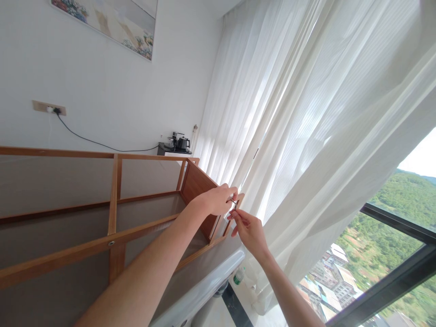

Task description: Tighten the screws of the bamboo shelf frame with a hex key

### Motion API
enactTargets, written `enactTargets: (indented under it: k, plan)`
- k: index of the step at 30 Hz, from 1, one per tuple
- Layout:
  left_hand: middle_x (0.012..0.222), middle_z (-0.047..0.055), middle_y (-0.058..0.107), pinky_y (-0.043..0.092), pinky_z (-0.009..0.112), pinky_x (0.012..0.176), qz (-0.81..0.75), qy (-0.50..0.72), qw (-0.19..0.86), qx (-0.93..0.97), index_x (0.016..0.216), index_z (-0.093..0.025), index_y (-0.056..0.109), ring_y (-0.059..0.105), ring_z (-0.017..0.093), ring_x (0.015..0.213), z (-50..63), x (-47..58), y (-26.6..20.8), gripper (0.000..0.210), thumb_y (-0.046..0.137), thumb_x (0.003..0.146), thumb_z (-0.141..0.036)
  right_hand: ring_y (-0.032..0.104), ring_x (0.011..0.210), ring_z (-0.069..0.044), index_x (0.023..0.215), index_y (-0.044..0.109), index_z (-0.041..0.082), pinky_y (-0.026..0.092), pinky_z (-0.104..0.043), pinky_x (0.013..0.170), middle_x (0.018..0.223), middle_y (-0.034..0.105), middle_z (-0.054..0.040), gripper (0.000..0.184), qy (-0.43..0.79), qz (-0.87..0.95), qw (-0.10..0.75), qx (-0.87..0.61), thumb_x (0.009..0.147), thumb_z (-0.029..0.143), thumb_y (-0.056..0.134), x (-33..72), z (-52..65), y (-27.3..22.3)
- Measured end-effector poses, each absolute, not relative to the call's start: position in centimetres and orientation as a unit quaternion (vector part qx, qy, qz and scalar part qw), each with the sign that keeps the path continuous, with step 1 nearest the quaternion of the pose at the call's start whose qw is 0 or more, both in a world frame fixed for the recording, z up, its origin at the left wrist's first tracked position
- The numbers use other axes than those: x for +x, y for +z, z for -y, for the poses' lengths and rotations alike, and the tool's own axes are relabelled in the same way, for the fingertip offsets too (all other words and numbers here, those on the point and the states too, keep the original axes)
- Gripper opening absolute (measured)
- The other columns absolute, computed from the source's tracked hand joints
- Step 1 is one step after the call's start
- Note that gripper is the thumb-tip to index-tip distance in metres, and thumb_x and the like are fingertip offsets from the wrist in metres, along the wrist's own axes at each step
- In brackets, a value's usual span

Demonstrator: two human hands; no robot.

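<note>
The right hand (249, 229) pinches a small, thin, dark metal piece (235, 205) between thumb and forefinger, and the left hand (221, 200) bends its fingers over the upper end of that piece; whether the left fingertips press on it or only rest against it, I cannot tell. The metal piece is at the far right end of a reddish-brown wooden frame (146, 229) of long rails and crossbars, just beside its corner; whether it touches the wood is hidden by the fingers. A solid, reddish-brown wooden panel (199, 179) closes that same end of the frame, partly behind the left hand, and a round metal fitting (111, 243) sits in the frame's nearer rail. Below the frame's right end are a long, glossy white board-like object (204, 287) and, farther right, a clear bottle with a green label (239, 276) on the pale floor. Beyond the frame, a black kettle (183, 144) stands on a dark-topped cabinet (167, 151), with a black cord (102, 145) running from there to a beige wall socket (41, 106). Sheer white curtains (289, 113) hang to the frame's right, and past them a dark-barred window (397, 221) shows green hills and rooftops. A framed landscape picture (116, 22) hangs above the frame.
</note>
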State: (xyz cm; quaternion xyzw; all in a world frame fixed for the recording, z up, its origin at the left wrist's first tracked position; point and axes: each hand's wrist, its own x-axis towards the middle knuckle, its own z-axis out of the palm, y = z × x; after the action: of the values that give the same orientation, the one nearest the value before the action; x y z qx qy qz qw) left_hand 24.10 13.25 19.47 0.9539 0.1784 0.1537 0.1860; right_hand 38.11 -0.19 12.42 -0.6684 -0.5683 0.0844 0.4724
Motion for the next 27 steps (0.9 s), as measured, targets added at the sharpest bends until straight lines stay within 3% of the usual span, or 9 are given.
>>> enactTargets:
  k: [12, 17, 23, 27]
  plan:
    - [0.114, 0.005, 0.058, 0.053, 0.031, 0.078, -0.186, 0.146, 0.186, 0.954, 0.110, -0.027, 0.055, 0.064, 0.016, 0.080, -13.1, 24.0, 19.7, 0.016, 0.045, 0.098, -0.026, 0.068, 0.050, -0.014, 0.099, 0.073, 0.026, 0.053, -0.026, 0.057, 0.098, 0.079, -0.0004, 0.037, 0.008, 0.586, 0.433, -0.685, 0.104, 0.050, 0.044, 38.9, 0.0, 11.8]
    - [0.114, 0.004, 0.057, 0.051, 0.030, 0.073, -0.183, 0.150, 0.192, 0.952, 0.111, -0.028, 0.055, 0.063, 0.016, 0.078, -13.1, 24.0, 19.6, 0.017, 0.044, 0.097, -0.025, 0.072, 0.061, -0.017, 0.110, 0.073, 0.026, 0.053, -0.028, 0.064, 0.099, 0.080, -0.0021, 0.038, -0.106, 0.616, 0.355, -0.695, 0.105, 0.038, 0.037, 39.7, 0.0, 12.0]
    - [0.116, 0.005, 0.059, 0.052, 0.031, 0.074, -0.183, 0.150, 0.193, 0.952, 0.111, -0.028, 0.056, 0.064, 0.017, 0.079, -13.2, 23.9, 19.5, 0.018, 0.043, 0.098, -0.026, 0.074, 0.067, -0.018, 0.116, 0.073, 0.026, 0.048, -0.026, 0.060, 0.101, 0.081, -0.0037, 0.039, -0.211, 0.631, 0.288, -0.689, 0.103, 0.025, 0.036, 40.8, -0.2, 11.7]
    - [0.115, 0.005, 0.059, 0.053, 0.031, 0.079, -0.181, 0.154, 0.189, 0.953, 0.111, -0.028, 0.057, 0.065, 0.017, 0.081, -13.2, 24.0, 19.5, 0.018, 0.044, 0.098, -0.025, 0.076, 0.074, -0.021, 0.112, 0.074, 0.026, 0.049, -0.027, 0.061, 0.098, 0.081, -0.0041, 0.036, -0.200, 0.624, 0.304, -0.691, 0.104, 0.029, 0.038, 40.3, -0.1, 11.8]
